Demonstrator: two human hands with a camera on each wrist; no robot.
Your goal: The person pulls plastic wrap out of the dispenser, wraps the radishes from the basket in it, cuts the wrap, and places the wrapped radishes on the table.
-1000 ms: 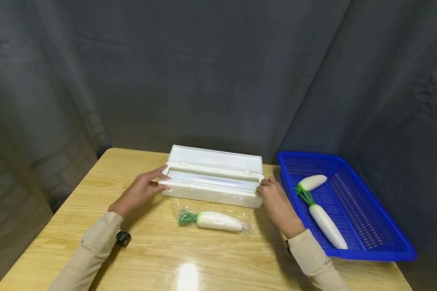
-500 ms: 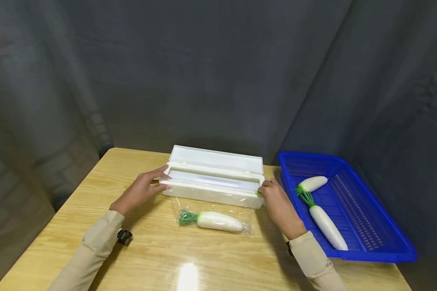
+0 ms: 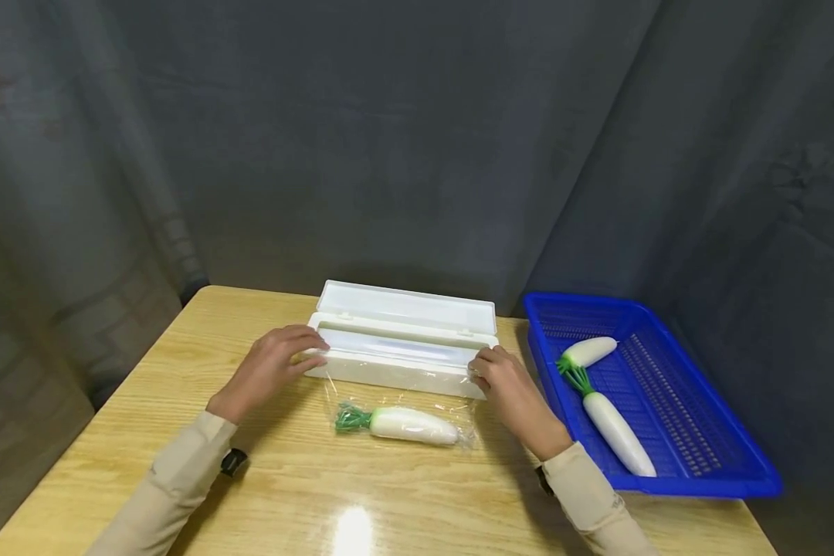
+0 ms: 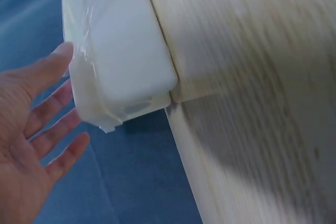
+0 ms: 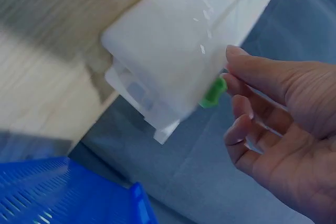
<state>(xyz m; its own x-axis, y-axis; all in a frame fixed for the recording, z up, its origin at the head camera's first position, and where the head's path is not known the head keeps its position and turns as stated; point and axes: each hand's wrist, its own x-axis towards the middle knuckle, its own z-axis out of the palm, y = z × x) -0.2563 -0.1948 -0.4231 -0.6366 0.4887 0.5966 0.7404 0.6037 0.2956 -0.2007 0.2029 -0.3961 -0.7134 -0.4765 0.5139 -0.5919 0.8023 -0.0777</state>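
A white cling film dispenser box [image 3: 389, 374] stands with its lid [image 3: 406, 307] raised and a film roll [image 3: 396, 345] inside. Clear film comes over its front edge and covers a white radish [image 3: 414, 425] with green leaves on the table. At the box's left end, my left hand [image 3: 271, 364] touches the front edge with the thumb; its other fingers are spread behind in the left wrist view. At the right end, my right hand [image 3: 517, 394] pinches the film edge between thumb and forefinger. Beside those fingertips sits a green slide cutter [image 5: 213, 93].
A blue plastic basket [image 3: 674, 486] stands on the right with two more radishes, one small [image 3: 591, 351] and one long [image 3: 618, 434]. Dark grey curtains [image 3: 389, 154] hang behind the wooden table [image 3: 285, 494].
My right hand has come off the green cutter at the box's right end and moved slightly left to the film edge. The left fingers have shifted a little inward.
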